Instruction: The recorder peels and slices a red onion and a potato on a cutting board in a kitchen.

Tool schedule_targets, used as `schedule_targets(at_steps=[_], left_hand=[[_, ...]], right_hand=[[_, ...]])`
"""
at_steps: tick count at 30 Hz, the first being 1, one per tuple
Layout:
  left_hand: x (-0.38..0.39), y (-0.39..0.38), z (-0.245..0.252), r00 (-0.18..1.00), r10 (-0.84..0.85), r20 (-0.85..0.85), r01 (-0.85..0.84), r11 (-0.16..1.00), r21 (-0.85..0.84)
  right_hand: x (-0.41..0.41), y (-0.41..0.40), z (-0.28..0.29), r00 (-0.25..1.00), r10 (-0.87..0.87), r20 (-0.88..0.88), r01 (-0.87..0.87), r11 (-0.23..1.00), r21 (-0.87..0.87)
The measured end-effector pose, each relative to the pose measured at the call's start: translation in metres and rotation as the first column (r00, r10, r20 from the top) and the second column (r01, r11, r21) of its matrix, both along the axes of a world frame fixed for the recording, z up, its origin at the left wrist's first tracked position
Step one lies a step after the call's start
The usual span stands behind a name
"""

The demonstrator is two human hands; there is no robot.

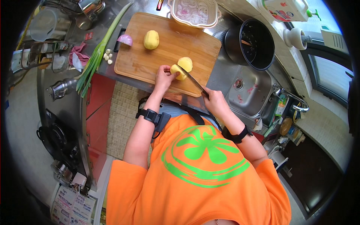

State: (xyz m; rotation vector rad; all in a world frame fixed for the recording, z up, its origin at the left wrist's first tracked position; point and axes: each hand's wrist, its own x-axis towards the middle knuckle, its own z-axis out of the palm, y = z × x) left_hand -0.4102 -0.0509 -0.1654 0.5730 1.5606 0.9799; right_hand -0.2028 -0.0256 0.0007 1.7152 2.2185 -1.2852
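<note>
On a wooden cutting board [168,42], my left hand [165,77] steadies a peeled potato piece [176,73] with its fingertips. My right hand [216,100] grips a kitchen knife [193,81] by its dark handle. The blade lies at the right side of the held piece, between it and another cut potato piece [185,64] that rests cut face up. Farther back on the board stands a whole peeled potato [151,40]. Half a red onion [125,40] sits at the board's left edge.
Left of the board lie a long leek [102,46] and several garlic cloves [108,56]. A plastic basket of sliced onion [172,14] stands behind the board. To the right are a deep black pot [234,42] and a steel sink [247,92] with scraps and a faucet [292,98].
</note>
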Motion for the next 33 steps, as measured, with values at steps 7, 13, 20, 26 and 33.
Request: schedule_targets(at_steps=[7,13,20,26,33], left_hand=[[0.001,-0.001,-0.002,0.998,0.057,0.007,-0.057,0.998,0.022],[0.002,0.0,0.003,0.999,0.043,-0.025,-0.042,0.999,0.022],[0.0,-0.002,-0.006,1.0,0.012,-0.008,-0.012,1.0,0.019],[-0.001,0.001,0.01,0.998,0.014,0.063,-0.015,1.0,0.017],[0.0,0.002,0.006,0.997,0.061,0.048,-0.062,0.998,0.031]], right_hand=[[0.002,-0.003,-0.01,0.999,0.019,0.034,-0.02,0.999,0.027],[-0.015,0.002,-0.031,0.999,0.019,0.039,-0.021,0.999,0.04],[-0.029,0.016,-0.072,0.999,0.019,0.048,-0.021,0.999,0.043],[-0.016,0.013,-0.032,1.0,-0.012,0.02,0.012,1.0,0.0],[-0.003,0.0,-0.007,0.999,-0.001,0.038,0.002,1.0,-0.019]])
